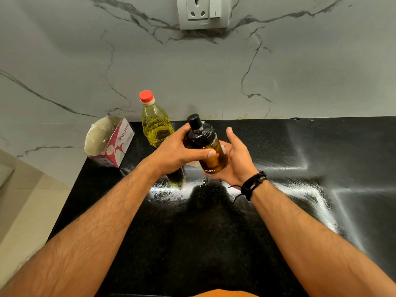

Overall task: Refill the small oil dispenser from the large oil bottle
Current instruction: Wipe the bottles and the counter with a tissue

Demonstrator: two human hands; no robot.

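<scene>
The small oil dispenser [211, 151] was gripped by both hands; its black cap [198, 130] should be unscrewed upright, avoiding spills.

Both bare forearms are reaching forward from the bottom corners, converging toward the middle. Left hand [177, 151] is lying palm-down, back toward the camera, fingers curling round the dispenser [209, 146] near its black top, thumb stretching across the amber body with the nail showing. Right hand [235, 159] is sitting lower and to the right, palm turned up and inward, cupping the dispenser's base from beneath; thumb is pointing up, clear of the glass, fingers mostly hidden behind it. Right wrist is wearing a black cord band [254, 184], loose end dangling. Both wrists are slightly bent inward. Dispenser is tilting left in the two-handed hold.
</scene>
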